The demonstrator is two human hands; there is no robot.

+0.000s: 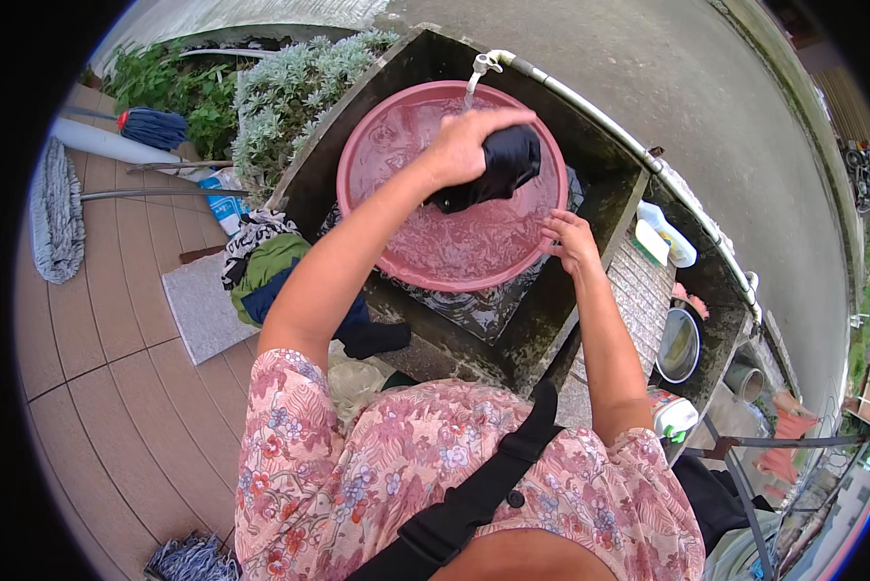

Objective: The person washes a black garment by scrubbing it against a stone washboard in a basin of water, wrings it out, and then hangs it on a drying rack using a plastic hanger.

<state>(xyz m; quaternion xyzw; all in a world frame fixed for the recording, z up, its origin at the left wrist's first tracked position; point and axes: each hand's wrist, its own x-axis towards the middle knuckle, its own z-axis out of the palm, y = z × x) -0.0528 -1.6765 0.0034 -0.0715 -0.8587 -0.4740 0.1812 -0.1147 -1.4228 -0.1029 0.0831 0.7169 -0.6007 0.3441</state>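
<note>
A round pink plastic basin (451, 285) full of water sits in a concrete sink (609, 210). Water runs into it from a tap (484, 65) at the far side. My left hand (467, 141) is over the basin, gripping a wet black cloth (511, 167), its index finger stretched out to the right. Below and to the right, my right hand (569, 238) is at the basin's right rim with fingers spread, holding nothing. More clothes, among them a green garment (269, 276), are heaped at the sink's left edge.
Right of the sink are a ribbed washboard slab (623, 312), a scrubbing brush (651, 242), a white bottle (671, 236) and a round bowl (678, 345). A stone slab (206, 312), mops (58, 210) and plants (282, 102) lie to the left. A pipe (587, 109) borders the sink's far side.
</note>
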